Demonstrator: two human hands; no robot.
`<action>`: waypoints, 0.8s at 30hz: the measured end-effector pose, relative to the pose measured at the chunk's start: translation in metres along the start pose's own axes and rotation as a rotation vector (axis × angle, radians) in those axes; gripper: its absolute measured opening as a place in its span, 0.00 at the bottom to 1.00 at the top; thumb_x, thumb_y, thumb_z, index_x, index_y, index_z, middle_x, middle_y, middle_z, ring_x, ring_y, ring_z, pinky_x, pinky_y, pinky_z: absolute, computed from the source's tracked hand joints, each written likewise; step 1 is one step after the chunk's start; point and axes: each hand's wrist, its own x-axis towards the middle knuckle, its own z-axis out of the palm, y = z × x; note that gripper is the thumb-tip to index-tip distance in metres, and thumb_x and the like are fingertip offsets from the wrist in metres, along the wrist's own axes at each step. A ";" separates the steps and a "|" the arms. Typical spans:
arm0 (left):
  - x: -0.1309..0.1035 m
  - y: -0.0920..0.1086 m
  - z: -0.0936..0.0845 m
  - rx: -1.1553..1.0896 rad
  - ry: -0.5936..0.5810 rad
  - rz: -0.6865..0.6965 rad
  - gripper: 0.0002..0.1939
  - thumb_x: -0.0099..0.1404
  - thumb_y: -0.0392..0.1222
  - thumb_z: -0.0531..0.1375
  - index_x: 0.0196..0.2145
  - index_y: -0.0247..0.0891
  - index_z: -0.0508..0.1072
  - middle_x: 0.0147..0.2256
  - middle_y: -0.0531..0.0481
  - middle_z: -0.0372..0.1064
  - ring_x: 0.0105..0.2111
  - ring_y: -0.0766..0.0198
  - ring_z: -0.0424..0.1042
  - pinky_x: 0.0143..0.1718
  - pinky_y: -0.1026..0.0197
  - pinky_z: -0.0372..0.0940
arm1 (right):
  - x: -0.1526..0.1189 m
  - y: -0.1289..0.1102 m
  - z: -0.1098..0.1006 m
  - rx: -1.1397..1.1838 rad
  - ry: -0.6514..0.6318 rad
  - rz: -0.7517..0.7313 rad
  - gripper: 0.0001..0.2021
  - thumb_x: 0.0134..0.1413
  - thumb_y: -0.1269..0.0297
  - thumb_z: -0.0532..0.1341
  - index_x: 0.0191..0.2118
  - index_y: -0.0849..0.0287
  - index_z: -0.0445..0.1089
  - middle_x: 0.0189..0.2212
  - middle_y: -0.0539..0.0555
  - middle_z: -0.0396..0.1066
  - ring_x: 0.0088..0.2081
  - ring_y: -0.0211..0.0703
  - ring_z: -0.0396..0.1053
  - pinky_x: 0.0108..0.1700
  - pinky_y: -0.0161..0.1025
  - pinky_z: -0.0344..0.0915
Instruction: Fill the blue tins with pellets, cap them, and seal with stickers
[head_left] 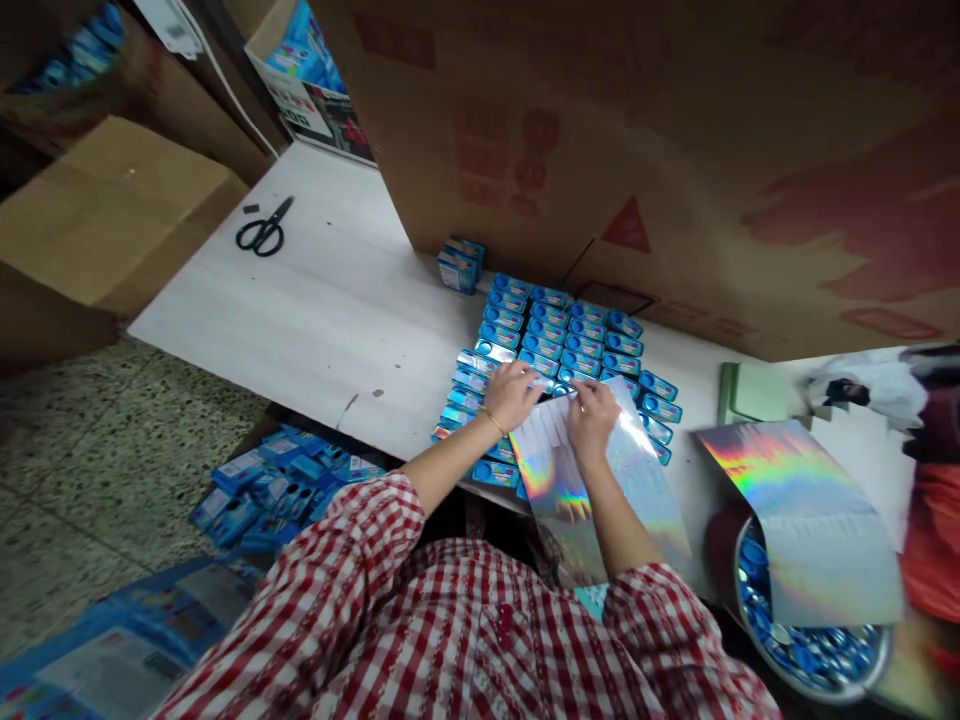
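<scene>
Small flat blue packs, each with a round blue spot, lie in close rows on the white table. Over their near part, my left hand, with a thin bracelet at the wrist, has its fingers bent and tips drawn together beside a shiny spot. What they hold is too small to tell. Close to its right, my right hand pinches at the upper edge of a shiny rainbow-silver sheet; whether it grips the sheet or a small piece from it is hidden. The sheet reaches past the table's front edge, below my right forearm.
A large cardboard box walls off the back. Black scissors lie left, small blue boxes behind the rows. On the right, another silver sheet partly covers a metal bowl of blue pieces. Blue boxes are heaped lower left.
</scene>
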 end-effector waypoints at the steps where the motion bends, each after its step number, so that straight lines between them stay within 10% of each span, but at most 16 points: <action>1: 0.000 0.012 0.013 0.048 -0.064 0.013 0.12 0.60 0.47 0.57 0.39 0.41 0.74 0.43 0.45 0.65 0.47 0.54 0.60 0.48 0.53 0.54 | -0.001 0.017 -0.005 0.002 0.007 0.002 0.18 0.55 0.71 0.48 0.44 0.54 0.71 0.40 0.58 0.66 0.41 0.47 0.61 0.40 0.43 0.55; 8: 0.001 0.029 0.065 0.179 -0.082 -0.133 0.08 0.61 0.45 0.56 0.30 0.41 0.74 0.45 0.46 0.63 0.47 0.54 0.57 0.44 0.52 0.53 | 0.008 0.059 -0.003 -0.103 -0.275 -0.331 0.16 0.57 0.66 0.53 0.49 0.51 0.69 0.45 0.57 0.67 0.42 0.48 0.59 0.41 0.43 0.54; 24: -0.002 0.035 0.072 0.171 0.031 -0.232 0.07 0.59 0.42 0.58 0.28 0.39 0.74 0.43 0.48 0.65 0.46 0.56 0.58 0.44 0.54 0.52 | 0.007 0.079 -0.037 0.162 -0.321 -0.526 0.11 0.56 0.68 0.52 0.37 0.59 0.72 0.41 0.57 0.69 0.43 0.44 0.63 0.45 0.41 0.60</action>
